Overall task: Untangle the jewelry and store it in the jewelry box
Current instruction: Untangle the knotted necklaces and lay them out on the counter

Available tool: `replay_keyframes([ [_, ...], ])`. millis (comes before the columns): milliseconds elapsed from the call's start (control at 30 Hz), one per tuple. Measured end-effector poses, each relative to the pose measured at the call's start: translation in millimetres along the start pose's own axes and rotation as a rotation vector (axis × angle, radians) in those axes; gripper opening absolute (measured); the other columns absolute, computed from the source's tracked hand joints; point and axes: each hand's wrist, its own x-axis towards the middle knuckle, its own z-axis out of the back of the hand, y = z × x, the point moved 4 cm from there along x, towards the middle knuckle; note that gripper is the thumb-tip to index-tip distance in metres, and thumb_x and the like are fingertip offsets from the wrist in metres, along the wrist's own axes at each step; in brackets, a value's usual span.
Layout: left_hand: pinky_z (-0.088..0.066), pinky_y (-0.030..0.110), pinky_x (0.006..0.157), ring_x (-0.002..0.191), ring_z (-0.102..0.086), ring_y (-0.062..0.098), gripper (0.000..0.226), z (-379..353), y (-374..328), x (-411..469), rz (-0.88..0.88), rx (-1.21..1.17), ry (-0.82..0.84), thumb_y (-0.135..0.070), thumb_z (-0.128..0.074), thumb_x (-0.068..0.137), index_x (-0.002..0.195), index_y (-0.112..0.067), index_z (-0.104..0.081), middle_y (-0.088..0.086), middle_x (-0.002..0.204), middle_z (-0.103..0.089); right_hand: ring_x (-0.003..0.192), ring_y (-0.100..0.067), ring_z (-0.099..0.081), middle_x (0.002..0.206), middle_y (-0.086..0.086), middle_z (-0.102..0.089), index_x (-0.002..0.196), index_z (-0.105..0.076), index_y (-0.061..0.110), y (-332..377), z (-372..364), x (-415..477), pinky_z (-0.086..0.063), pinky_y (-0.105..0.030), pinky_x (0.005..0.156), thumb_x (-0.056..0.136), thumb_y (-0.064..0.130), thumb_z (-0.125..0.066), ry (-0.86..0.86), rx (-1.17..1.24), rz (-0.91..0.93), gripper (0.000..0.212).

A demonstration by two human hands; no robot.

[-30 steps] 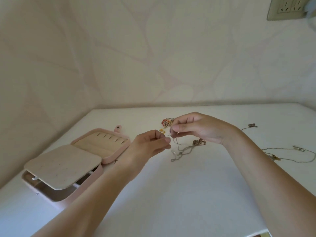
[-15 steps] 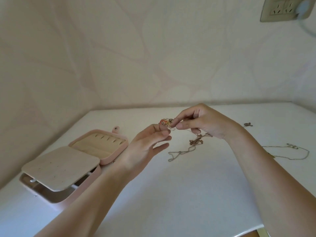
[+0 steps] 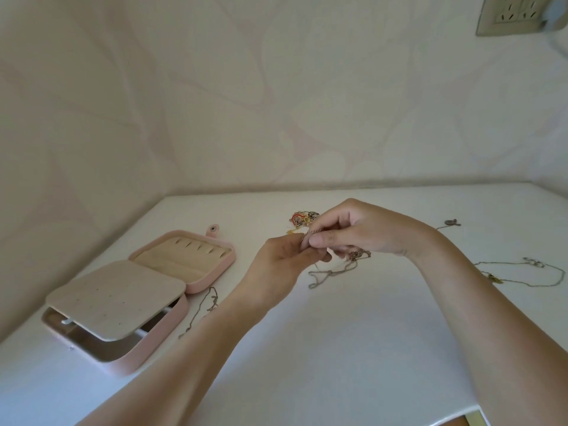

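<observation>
No text, label, brand or number can be read anywhere. The box (image 3: pixel 159 342) shows only plain pink and beige surfaces. The socket (image 3: pixel 510 16) on the wall is too blurred for any marking to be made out.

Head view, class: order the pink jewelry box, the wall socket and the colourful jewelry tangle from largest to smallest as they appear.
1. Jewelry box, clearly largest.
2. Wall socket, cut off by the frame edge and farther away, so its true size is unsure.
3. Colourful tangle, smallest.
</observation>
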Motion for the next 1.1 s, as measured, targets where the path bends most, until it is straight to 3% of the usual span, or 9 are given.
replay_keyframes([
  [67,-0.051,0.032,0.089,0.072,-0.061,0.023,0.03,-1,-3,-1,0.037,-0.23,0.043,-0.019,-0.056,0.091,0.063,-0.01,-0.063,0.004,0.062,-0.059,0.048,-0.001,-0.041,0.055,0.011,-0.053,0.09,-0.072,0.008,2,11,-3,-0.033,-0.015,0.048,0.087,0.005,-0.063,-0.122,0.056,0.015,0.01],
  [167,-0.054,0.03,0.064,0.047,-0.038,0.017,0.046,7,-8,0,0.092,-0.535,0.008,-0.012,-0.044,0.094,0.048,-0.015,-0.047,0.0,0.047,-0.029,0.049,-0.006,-0.036,0.058,-0.004,-0.044,0.079,-0.073,0.013,-11,43,-10,-0.029,-0.021,0.051,0.082,-0.003,-0.064,-0.518,0.076,-0.025,0.019],
  [267,-0.037,0.02,0.039,0.039,-0.028,0.01,0.045,20,-11,0,0.133,-0.695,-0.037,-0.018,-0.043,0.092,0.047,-0.019,-0.041,-0.005,0.046,-0.022,0.045,-0.005,-0.036,0.049,0.007,-0.042,0.083,-0.07,0.014,-37,73,-20,-0.037,-0.018,0.051,0.085,0.001,-0.058,-0.85,0.317,-0.122,0.018],
  [333,-0.025,0.016,0.034,0.038,-0.024,0.007,0.038,27,-10,0,0.158,-0.773,-0.022,-0.023,-0.047,0.085,0.048,-0.019,-0.04,-0.006,0.048,-0.021,0.039,-0.005,-0.03,0.044,0.01,-0.036,0.088,-0.066,0.013,-55,85,-24,-0.037,-0.016,0.049,0.091,0.006,-0.052,-0.913,0.621,-0.186,0.016],
  [467,-0.013,0.018,0.037,0.038,-0.018,0.005,0.032,28,-1,3,0.223,-0.824,0.044,-0.024,-0.05,0.078,0.049,-0.019,-0.04,-0.007,0.051,-0.021,0.034,-0.004,-0.022,0.041,0.009,-0.028,0.087,-0.058,0.01,-75,87,-26,-0.024,-0.014,0.034,0.094,0.01,-0.049,-0.863,0.911,-0.274,0.011],
  [600,-0.012,0.019,0.039,0.044,-0.01,0.009,0.03,18,5,5,0.293,-0.837,0.084,-0.02,-0.051,0.077,0.05,-0.019,-0.038,-0.007,0.05,-0.02,0.033,-0.005,-0.018,0.039,0.01,-0.024,0.087,-0.056,0.011,-80,93,-33,-0.017,-0.016,0.03,0.093,0.008,-0.046,-0.877,0.833,-0.32,0.012],
  [767,-0.032,0.019,0.041,0.043,-0.031,0.009,0.023,11,16,7,0.301,-0.909,0.029,-0.016,-0.047,0.085,0.061,-0.012,-0.048,-0.003,0.056,-0.029,0.031,-0.004,-0.018,0.038,0.01,-0.024,0.088,-0.058,0.009,-84,98,-44,-0.014,-0.016,0.03,0.093,0.008,-0.045,-0.844,0.649,-0.425,0.014],
  [967,-0.055,0.028,0.062,0.059,-0.055,0.016,0.022,9,40,13,0.332,-0.795,-0.125,-0.011,-0.041,0.098,0.086,-0.006,-0.058,0.004,0.064,-0.05,0.035,-0.005,-0.018,0.043,0.006,-0.027,0.081,-0.059,0.007,-73,89,-45,-0.012,-0.016,0.031,0.094,0.018,-0.046,-0.575,0.571,-0.461,0.021],
  [1100,-0.051,0.025,0.088,0.089,-0.063,0.017,0.023,5,46,18,0.278,-0.512,-0.186,-0.006,-0.043,0.098,0.114,-0.003,-0.059,0.006,0.093,-0.061,0.038,-0.005,-0.018,0.047,0.003,-0.031,0.099,-0.067,0.009,-70,85,-43,-0.012,-0.016,0.034,0.095,0.018,-0.045,-0.525,0.666,-0.391,0.024],
])
